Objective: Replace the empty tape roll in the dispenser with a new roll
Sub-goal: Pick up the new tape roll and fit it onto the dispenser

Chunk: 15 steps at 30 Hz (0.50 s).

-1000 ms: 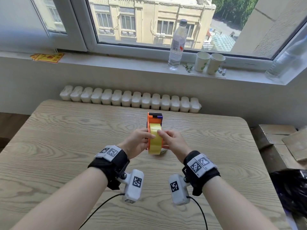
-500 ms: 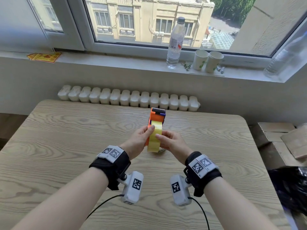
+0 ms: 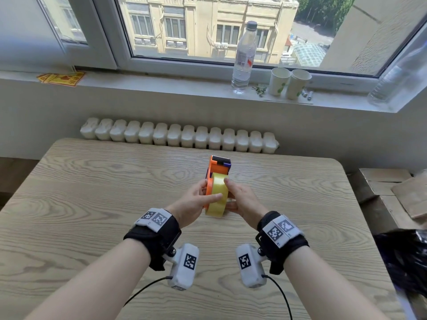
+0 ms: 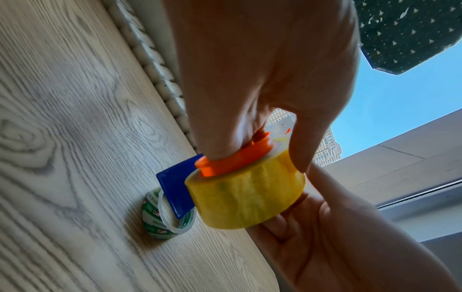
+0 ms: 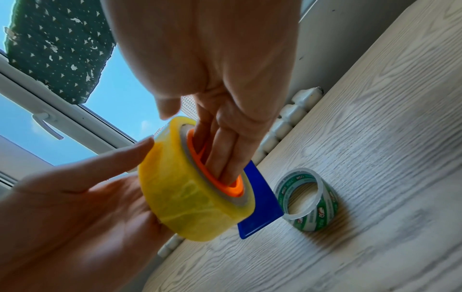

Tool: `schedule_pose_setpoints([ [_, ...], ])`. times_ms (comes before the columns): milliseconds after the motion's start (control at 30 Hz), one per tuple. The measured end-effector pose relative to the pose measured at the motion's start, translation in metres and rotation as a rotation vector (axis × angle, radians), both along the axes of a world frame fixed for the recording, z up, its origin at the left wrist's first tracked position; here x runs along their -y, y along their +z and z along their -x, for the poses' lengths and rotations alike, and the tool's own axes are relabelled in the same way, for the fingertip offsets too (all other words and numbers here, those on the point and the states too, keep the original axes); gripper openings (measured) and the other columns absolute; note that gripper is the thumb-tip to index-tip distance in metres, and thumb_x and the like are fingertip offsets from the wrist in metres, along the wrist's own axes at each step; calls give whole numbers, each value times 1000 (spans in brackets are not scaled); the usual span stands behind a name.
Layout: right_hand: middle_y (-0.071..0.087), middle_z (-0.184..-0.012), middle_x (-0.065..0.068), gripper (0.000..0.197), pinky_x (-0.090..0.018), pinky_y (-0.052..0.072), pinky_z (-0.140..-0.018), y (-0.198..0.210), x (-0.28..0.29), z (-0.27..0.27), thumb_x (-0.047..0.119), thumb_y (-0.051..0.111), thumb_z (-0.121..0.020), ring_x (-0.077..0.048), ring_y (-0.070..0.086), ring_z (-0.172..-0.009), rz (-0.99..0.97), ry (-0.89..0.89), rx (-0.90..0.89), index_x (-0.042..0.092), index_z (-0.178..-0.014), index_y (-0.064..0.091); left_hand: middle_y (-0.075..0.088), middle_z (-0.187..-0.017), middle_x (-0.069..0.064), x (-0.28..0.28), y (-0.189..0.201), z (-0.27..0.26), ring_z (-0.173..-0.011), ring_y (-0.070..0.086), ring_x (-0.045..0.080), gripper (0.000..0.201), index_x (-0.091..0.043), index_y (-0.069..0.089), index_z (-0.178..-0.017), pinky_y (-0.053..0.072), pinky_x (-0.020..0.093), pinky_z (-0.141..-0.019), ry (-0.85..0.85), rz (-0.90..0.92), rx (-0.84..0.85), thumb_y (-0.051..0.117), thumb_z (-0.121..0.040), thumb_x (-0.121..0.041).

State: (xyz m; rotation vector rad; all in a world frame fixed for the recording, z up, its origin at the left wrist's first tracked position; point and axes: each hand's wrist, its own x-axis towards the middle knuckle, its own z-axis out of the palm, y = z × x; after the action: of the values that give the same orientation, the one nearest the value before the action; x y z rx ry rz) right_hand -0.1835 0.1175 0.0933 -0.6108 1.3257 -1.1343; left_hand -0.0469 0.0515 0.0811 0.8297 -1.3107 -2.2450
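Mostly hidden from above by the right hand [image 3: 245,202], the empty roll [image 5: 322,215] lies on the table [image 3: 92,204] toward its far edge, under the dispenser [image 3: 217,168]. A bottle [image 3: 243,58] and cups [image 3: 279,80] stand on the sill [image 3: 161,88]. Right fingers [image 5: 225,158] reach into the hub [image 5: 233,190], thumb pinching the new roll [image 3: 217,195] mounted there. The left hand [image 3: 191,204] grips the dispenser's orange side. Its thumb has since slid lower across the new roll.

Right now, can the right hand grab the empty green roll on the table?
Probably not. The right hand is busy, fingers tucked inside the yellow roll's orange hub, and the dispenser's blue flap hangs before the empty roll. Freed, it likely could; that roll lies close.
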Motion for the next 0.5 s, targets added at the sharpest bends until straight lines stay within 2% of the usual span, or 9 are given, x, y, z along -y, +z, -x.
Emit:
schedule_pose_setpoints([
  [67, 67, -108, -20, 30, -27, 58, -77, -1, -3, 2, 18, 54, -91, -26, 68, -90, 28, 54, 12, -4, -110, 61, 64, -100, 9, -1, -1, 2, -87, 64, 17, 21, -10, 55, -108, 54, 25, -69, 46, 5, 15, 54, -87, -6],
  [133, 63, -117, -25, 35, -37, 54, -91, -4, -6, 3, 3, 63, -83, -34, 63, -106, 55, 102, -63, -5, -116, 58, 63, -98, 10, -1, -2, 5, -85, 62, 18, 14, -12, 56, -103, 52, 29, -70, 112, 0, 60, 51, -90, -15],
  [200, 62, -118, -26, 38, -48, 49, -98, -7, -5, 2, -1, 67, -78, -37, 60, -111, 59, 125, -149, -5, -115, 58, 65, -92, 7, -2, -2, 8, -78, 63, 16, 14, -15, 58, -97, 51, 29, -68, 168, 7, 109, 49, -92, -23],
  [300, 62, -117, -30, 34, -50, 47, -99, -7, -6, 0, 5, 65, -82, -40, 61, -110, 53, 102, -121, -7, -114, 58, 63, -85, 7, -2, -1, 9, -74, 59, 18, 21, -14, 60, -93, 47, 31, -67, 187, 6, 133, 48, -91, -31],
  [433, 63, -119, -26, 33, -36, 54, -91, -3, -6, -1, 12, 56, -89, -37, 62, -109, 36, 91, -58, -6, -117, 57, 65, -92, 8, -3, 1, 7, -76, 60, 19, 23, -12, 60, -101, 49, 31, -69, 157, -15, 91, 47, -92, -30],
  [500, 62, -119, -27, 34, -39, 53, -93, -3, -5, -3, 14, 56, -90, -38, 62, -109, 26, 61, -59, -7, -116, 57, 65, -94, 8, -4, 2, 7, -77, 62, 17, 24, -12, 59, -103, 51, 28, -69, 159, -23, 72, 46, -93, -29],
])
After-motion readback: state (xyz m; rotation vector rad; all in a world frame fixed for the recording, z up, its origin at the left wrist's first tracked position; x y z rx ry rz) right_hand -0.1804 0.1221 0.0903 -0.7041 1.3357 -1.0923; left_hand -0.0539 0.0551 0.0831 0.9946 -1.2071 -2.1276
